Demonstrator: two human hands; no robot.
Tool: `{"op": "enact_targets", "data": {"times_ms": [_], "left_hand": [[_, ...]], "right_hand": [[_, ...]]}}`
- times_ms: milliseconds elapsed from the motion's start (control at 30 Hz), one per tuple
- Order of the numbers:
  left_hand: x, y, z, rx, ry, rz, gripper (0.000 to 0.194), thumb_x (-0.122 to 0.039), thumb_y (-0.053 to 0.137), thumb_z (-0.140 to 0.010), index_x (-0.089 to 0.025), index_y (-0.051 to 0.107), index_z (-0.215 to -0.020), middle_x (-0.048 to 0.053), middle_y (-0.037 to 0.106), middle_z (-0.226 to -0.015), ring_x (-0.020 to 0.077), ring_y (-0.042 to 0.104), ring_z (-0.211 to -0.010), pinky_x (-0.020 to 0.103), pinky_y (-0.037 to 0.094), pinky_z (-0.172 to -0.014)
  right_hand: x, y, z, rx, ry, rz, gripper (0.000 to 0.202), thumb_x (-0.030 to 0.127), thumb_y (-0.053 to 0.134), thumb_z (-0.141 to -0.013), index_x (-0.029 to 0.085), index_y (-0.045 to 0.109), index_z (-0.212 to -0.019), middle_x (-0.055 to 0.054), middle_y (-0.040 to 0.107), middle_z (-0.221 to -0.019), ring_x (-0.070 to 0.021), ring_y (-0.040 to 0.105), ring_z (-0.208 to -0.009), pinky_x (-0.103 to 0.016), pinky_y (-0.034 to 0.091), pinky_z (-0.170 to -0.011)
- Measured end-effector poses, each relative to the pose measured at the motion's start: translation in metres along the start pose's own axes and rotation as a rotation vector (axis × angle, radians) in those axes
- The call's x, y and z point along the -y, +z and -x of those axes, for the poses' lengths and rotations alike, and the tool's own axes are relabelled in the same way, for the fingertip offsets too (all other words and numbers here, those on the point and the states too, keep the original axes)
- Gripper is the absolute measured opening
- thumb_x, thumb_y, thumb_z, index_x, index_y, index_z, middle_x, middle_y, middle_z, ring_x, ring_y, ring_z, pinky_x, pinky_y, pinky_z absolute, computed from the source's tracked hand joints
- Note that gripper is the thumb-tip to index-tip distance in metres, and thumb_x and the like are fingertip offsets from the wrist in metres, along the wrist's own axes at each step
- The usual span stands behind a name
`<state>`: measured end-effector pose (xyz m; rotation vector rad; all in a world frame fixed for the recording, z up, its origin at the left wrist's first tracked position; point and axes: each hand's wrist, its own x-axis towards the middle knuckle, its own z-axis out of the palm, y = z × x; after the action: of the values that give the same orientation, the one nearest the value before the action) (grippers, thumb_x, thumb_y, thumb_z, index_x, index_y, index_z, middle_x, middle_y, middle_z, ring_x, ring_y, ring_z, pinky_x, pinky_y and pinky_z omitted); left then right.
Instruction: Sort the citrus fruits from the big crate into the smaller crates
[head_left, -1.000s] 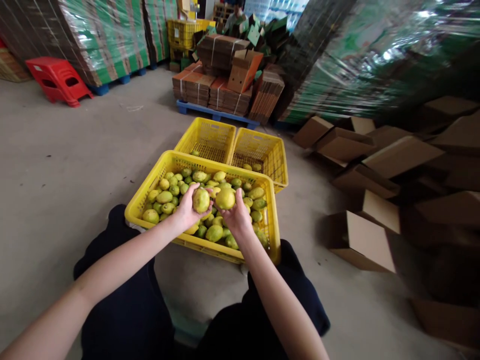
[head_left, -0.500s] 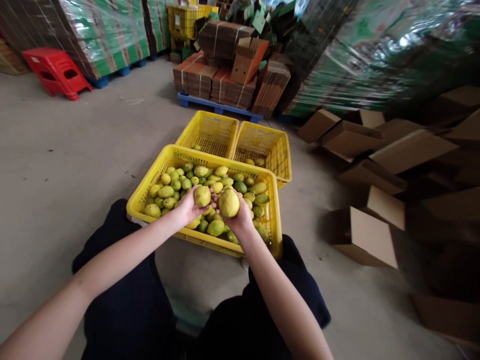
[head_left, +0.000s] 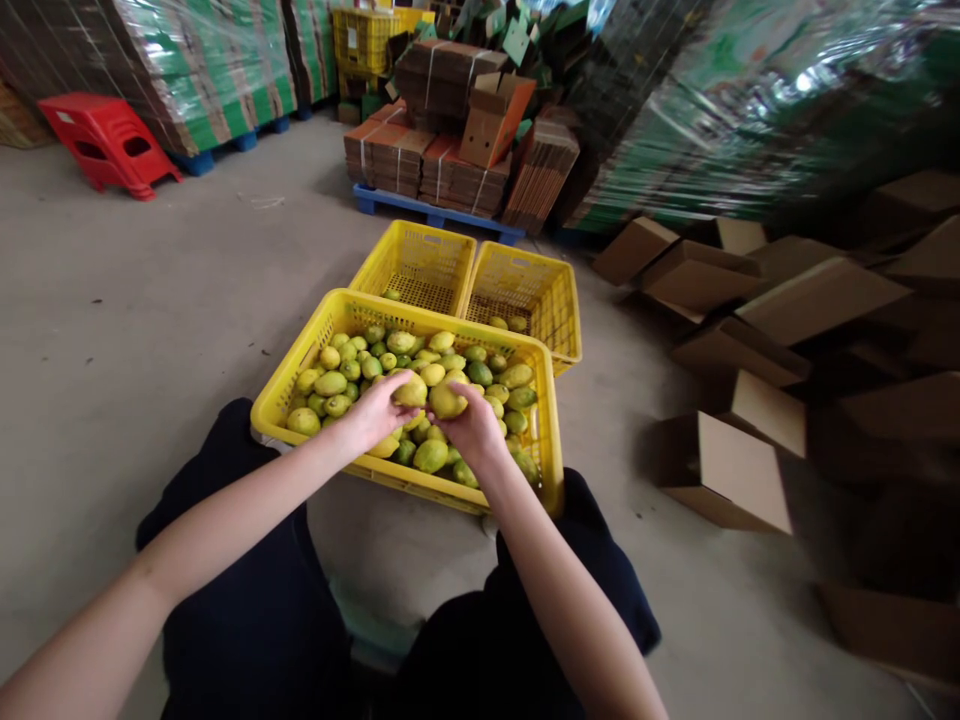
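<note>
Mid-frame, my left grip [head_left: 377,410] closes round one lemon [head_left: 411,390], my right grip [head_left: 477,430] round another [head_left: 446,401], above the well-filled front crate [head_left: 558,440]. Looks early: rear crates show one lemon [head_left: 391,294] left, two [head_left: 508,323] right.

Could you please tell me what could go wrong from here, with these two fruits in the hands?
The left hand holds one fruit above the piled fruits; if it slips, both might bruise. The right hand holds another fruit close beside it, so they could knock together. The knees are near the yellow crate and might jolt it.
</note>
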<state>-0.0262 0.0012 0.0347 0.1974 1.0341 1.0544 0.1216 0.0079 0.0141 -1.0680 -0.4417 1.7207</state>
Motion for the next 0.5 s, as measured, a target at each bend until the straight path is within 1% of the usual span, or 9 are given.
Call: {"op": "enact_targets", "data": {"times_ms": [67, 133, 200, 267, 367, 433, 500], "left_hand": [[0.003, 0.002, 0.008, 0.016, 0.196, -0.123, 0.031, -0.010, 0.076, -0.077, -0.022, 0.062, -0.101, 0.003, 0.067, -0.102, 0.0135, 0.065, -0.091, 0.021, 0.053, -0.080], [0.005, 0.002, 0.015, 0.023, 0.356, -0.235, 0.044, 0.000, 0.083, -0.063, -0.022, 0.064, -0.096, 0.001, 0.064, -0.108, 0.0154, 0.060, -0.111, 0.022, 0.047, -0.096], [0.006, 0.002, 0.019, 0.007, 0.444, -0.319, 0.046, 0.005, 0.084, -0.056, -0.021, 0.065, -0.090, 0.001, 0.062, -0.107, 0.0173, 0.055, -0.118, 0.023, 0.041, -0.104], [0.006, 0.000, 0.020, -0.011, 0.484, -0.379, 0.048, 0.005, 0.084, -0.054, -0.020, 0.064, -0.089, 0.001, 0.062, -0.106, 0.0187, 0.055, -0.117, 0.027, 0.041, -0.107], [0.003, -0.003, 0.019, -0.022, 0.480, -0.391, 0.053, 0.006, 0.086, -0.050, -0.020, 0.064, -0.091, 0.001, 0.064, -0.104, 0.0188, 0.058, -0.110, 0.028, 0.045, -0.102], [-0.001, -0.004, 0.019, -0.002, 0.439, -0.344, 0.052, 0.007, 0.085, -0.051, -0.019, 0.066, -0.091, 0.002, 0.066, -0.105, 0.0173, 0.061, -0.106, 0.026, 0.047, -0.097], [-0.008, -0.004, 0.021, 0.039, 0.368, -0.280, 0.048, 0.006, 0.083, -0.057, -0.019, 0.070, -0.096, 0.003, 0.069, -0.108, 0.0160, 0.063, -0.103, 0.023, 0.049, -0.093]], "right_hand": [[0.001, 0.001, 0.004, 0.013, -0.235, 0.204, 0.041, 0.019, 0.082, -0.062, 0.026, 0.062, -0.097, 0.002, 0.070, -0.088, -0.0175, 0.066, -0.077, -0.027, 0.058, -0.062], [0.004, 0.001, 0.007, 0.070, -0.447, 0.390, 0.053, 0.012, 0.084, -0.057, 0.029, 0.064, -0.104, 0.001, 0.069, -0.103, -0.0190, 0.064, -0.095, -0.030, 0.058, -0.081], [0.007, 0.001, 0.010, 0.132, -0.560, 0.501, 0.057, 0.009, 0.083, -0.057, 0.029, 0.064, -0.107, -0.001, 0.067, -0.113, -0.0208, 0.060, -0.110, -0.034, 0.053, -0.096], [0.008, -0.001, 0.011, 0.156, -0.573, 0.519, 0.053, 0.010, 0.083, -0.058, 0.027, 0.065, -0.104, -0.002, 0.066, -0.114, -0.0222, 0.058, -0.114, -0.036, 0.052, -0.099], [0.008, -0.002, 0.011, 0.159, -0.484, 0.426, 0.045, 0.017, 0.085, -0.059, 0.027, 0.066, -0.099, -0.004, 0.065, -0.112, -0.0241, 0.059, -0.112, -0.036, 0.057, -0.088], [0.010, -0.002, 0.012, 0.157, -0.431, 0.362, 0.045, 0.020, 0.086, -0.059, 0.027, 0.066, -0.099, -0.004, 0.066, -0.112, -0.0242, 0.060, -0.111, -0.034, 0.059, -0.083], [0.014, 0.000, 0.013, 0.157, -0.395, 0.349, 0.049, 0.018, 0.087, -0.058, 0.028, 0.067, -0.101, -0.002, 0.069, -0.110, -0.0222, 0.063, -0.106, -0.032, 0.059, -0.081]]}}
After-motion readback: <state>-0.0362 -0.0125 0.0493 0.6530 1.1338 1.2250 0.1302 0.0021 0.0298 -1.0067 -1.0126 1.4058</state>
